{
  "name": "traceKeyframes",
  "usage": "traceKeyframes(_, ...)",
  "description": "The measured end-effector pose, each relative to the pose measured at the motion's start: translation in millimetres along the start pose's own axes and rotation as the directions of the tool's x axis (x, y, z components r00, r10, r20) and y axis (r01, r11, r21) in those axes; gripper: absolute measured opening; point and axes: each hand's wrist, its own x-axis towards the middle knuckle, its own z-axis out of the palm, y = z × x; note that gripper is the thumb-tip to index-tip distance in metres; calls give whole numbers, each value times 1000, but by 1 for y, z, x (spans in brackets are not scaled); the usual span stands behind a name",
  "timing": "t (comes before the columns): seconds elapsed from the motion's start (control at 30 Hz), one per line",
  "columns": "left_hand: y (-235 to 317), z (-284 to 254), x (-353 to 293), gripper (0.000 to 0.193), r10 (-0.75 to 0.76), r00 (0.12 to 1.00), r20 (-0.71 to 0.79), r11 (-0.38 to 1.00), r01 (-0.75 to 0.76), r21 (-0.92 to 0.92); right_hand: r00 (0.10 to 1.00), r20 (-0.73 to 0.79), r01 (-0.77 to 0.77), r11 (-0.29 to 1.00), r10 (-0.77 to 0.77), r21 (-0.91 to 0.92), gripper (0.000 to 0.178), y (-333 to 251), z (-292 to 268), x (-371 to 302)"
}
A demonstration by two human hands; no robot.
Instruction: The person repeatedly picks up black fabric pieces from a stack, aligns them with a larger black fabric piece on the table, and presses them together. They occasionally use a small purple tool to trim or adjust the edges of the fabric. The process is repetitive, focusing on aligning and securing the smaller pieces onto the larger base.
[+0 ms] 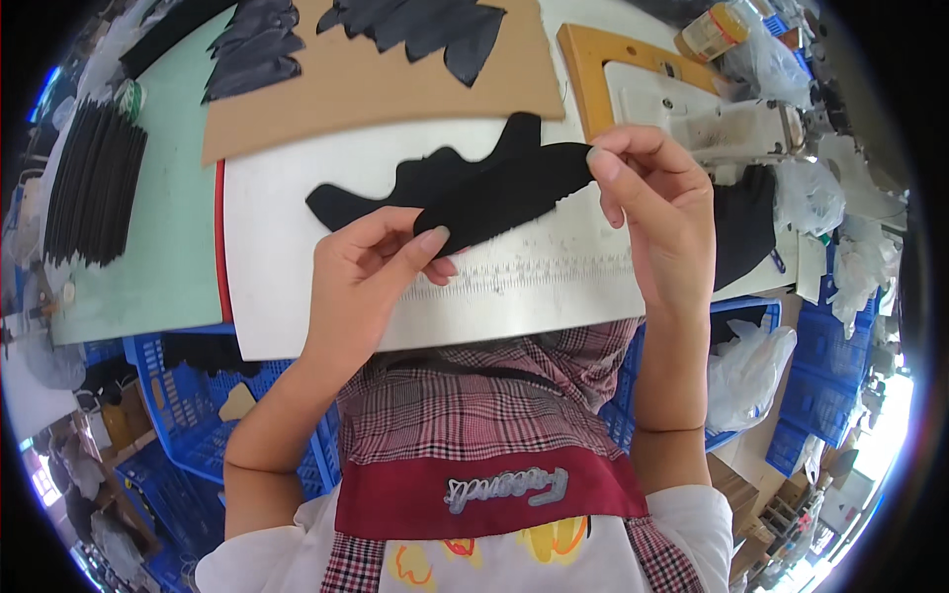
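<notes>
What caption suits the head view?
Left hand and right hand hold a black fabric piece above a white tabletop.

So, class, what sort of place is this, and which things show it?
Probably a sewing workshop: a shaped black fabric-like piece held up, dark strips grouped at left, and blue crates below the worktop.

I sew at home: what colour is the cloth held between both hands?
Black; the cloth shows best in the head view.

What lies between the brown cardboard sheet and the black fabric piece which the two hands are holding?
In the head view, another black fabric piece, with a wavy edge, lies there on the white tabletop, partly hidden by the held piece.
</notes>
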Motion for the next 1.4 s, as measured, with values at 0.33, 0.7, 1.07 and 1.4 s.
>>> traceKeyframes(0.33,-5,-11,-38,10,108,959,-262,964,-36,265,995,24,-82,957,92,-279,10,32,0,-23)
traceKeyframes(0.7,-22,-9,-23,10,263,931,-253,796,-62,602,999,16,-35,865,50,-501,13,61,4,-13)
traceKeyframes(1.07,-25,-9,-15,21,212,931,-298,812,2,583,999,48,47,782,-23,-621,15,72,6,-11)
traceKeyframes(1.4,-33,-9,-14,23,241,927,-289,792,-15,610,999,44,35,811,-12,-584,15,75,1,-7)
